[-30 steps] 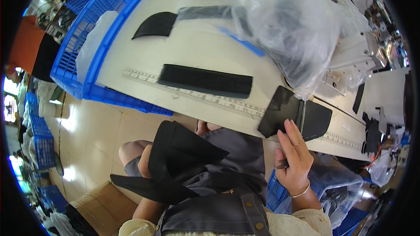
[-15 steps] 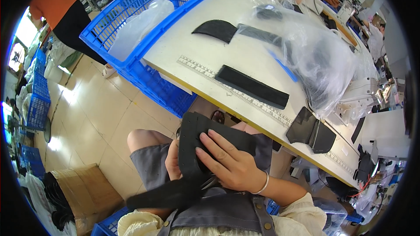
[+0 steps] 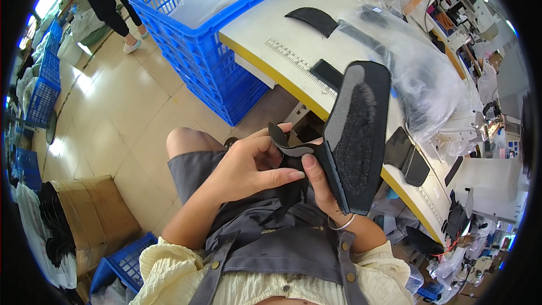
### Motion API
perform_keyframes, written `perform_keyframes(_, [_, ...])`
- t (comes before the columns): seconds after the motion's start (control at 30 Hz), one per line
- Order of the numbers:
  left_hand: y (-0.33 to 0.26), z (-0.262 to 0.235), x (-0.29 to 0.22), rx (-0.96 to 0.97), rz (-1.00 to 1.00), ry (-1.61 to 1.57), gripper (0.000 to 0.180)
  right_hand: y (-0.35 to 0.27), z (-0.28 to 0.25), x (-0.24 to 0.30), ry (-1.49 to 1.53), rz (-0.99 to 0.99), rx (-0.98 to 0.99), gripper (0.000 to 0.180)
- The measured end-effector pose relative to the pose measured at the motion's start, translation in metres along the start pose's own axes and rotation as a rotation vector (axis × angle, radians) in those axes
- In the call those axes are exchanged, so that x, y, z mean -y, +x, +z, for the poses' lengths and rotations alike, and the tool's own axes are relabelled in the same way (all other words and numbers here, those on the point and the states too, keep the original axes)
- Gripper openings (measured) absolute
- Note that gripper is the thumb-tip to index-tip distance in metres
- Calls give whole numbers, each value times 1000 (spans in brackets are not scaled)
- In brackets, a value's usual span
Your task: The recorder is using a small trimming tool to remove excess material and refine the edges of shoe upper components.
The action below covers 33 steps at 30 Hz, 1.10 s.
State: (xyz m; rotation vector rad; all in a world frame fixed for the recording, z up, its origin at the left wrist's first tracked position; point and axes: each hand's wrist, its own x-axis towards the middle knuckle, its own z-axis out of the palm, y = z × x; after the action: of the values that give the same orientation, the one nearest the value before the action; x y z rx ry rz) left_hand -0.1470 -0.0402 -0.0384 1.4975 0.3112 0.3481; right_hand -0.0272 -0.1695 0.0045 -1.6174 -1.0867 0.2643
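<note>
Above my lap I hold a black padded fabric piece (image 3: 361, 135), its long panel standing up to the right with a grey strip and a fuzzy patch on its face. My right hand (image 3: 324, 186) grips its lower part, thumb on top near the fold. My left hand (image 3: 251, 166) has its fingers round the narrow curled end of the piece, thumb stretched toward the right thumb. The fingertips behind the fabric are partly hidden. A dark strip hangs below the hands over the grey apron (image 3: 271, 260).
The white table (image 3: 254, 31) with a yellow edge bears black pieces (image 3: 313, 20), printed ruler marks and clear plastic bags (image 3: 435, 79). Stacked blue crates (image 3: 209, 73) adjoin its left end. A cardboard box (image 3: 96, 220) stands at lower left. Another person (image 3: 110, 0) is at far left.
The black piece has been turned and raised to the right, showing its grey-marked face. My left hand has come out from behind it. Metal blades seen near the right hand no longer show.
</note>
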Motion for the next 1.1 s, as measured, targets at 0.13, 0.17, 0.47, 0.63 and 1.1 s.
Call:
perform_keyframes(0.13, [-1, 5, -32, 76, -101, 81, 27, -8, -2, -8, 119, -14, 55, 16])
perform_keyframes(0.17, [-2, 5, -30, 71, -99, 80, 27, -11, -5, -7, 119, -17, 60, 16])
perform_keyframes(0.47, [-13, 20, -30, 27, 546, 359, 20, -5, -26, 18, 817, 645, 86, 24])
perform_keyframes(0.63, [-29, 32, -31, -122, 303, 325, 20, -1, -43, -1, 682, 717, 215, 22])
perform_keyframes(1.1, [-42, 31, -44, 24, 307, 346, 13, -40, -55, 19, -721, -617, 10, 38])
